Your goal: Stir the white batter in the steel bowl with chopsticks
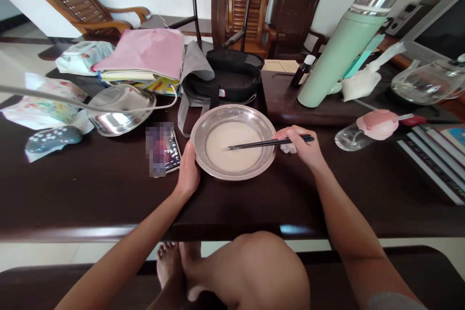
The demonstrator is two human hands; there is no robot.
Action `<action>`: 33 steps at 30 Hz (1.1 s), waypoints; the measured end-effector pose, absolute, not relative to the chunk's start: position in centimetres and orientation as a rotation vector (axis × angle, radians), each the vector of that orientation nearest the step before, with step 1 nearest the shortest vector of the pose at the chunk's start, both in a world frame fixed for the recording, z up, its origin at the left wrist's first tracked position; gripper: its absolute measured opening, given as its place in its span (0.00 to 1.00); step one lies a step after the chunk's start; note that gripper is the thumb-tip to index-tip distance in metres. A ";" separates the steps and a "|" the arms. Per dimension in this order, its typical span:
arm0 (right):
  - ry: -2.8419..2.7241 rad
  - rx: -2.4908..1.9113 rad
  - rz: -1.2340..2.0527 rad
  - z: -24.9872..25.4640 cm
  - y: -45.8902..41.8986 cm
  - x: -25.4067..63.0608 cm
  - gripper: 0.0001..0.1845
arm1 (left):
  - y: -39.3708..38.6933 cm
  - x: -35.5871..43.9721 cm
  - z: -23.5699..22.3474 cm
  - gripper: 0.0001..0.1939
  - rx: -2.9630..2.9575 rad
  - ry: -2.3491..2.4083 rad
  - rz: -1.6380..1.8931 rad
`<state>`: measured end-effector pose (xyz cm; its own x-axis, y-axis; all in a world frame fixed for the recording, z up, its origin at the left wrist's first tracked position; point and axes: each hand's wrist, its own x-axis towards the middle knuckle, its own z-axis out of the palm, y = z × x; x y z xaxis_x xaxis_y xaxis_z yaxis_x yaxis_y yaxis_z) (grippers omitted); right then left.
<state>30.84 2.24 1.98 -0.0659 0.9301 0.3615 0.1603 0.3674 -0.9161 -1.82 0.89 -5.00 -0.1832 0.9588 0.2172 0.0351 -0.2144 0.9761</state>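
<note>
Chopsticks point(271, 143) lie across the right rim of the steel bowl point(233, 142), and your right hand point(303, 147) has its grip clenched around their thick ends, with the tips dipped into the pale, milky batter point(232, 147) near the bowl's middle. Your left hand point(188, 172) is cupped against the bowl's left rim, fingers curled on the metal, grip closed lightly on the edge. The bowl sits flat on the dark desk point(109, 189), close to the near edge and right in front of you.

Just left of your left hand lies a phone point(163, 147), partly blurred. Farther left is a second, empty steel bowl point(121, 109), tilted, with a thin cable running past it. Behind your bowl stands a black pot point(227, 77) with a grey cloth beside it. To the right, well apart from your right hand, a clear bottle with a pink lid point(366, 128) lies on its side, and a tall green flask point(354, 38) leans behind it.
</note>
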 end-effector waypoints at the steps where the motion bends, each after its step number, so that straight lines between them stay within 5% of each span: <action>1: -1.490 -1.025 0.855 2.0 2.2 30.8 0.20 | 0.9 -1.8 -5.0 0.29 1.295 1.251 1.506; 33: -1.386 -0.913 0.858 2.0 2.4 31.1 0.22 | 0.9 -1.9 -5.0 0.28 1.272 1.239 1.508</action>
<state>31.11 2.40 1.96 0.0158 0.9079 0.4190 0.0291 0.4184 -0.9078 -1.93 0.89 -5.01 -0.1848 0.9599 0.2108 0.0210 -0.2106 0.9774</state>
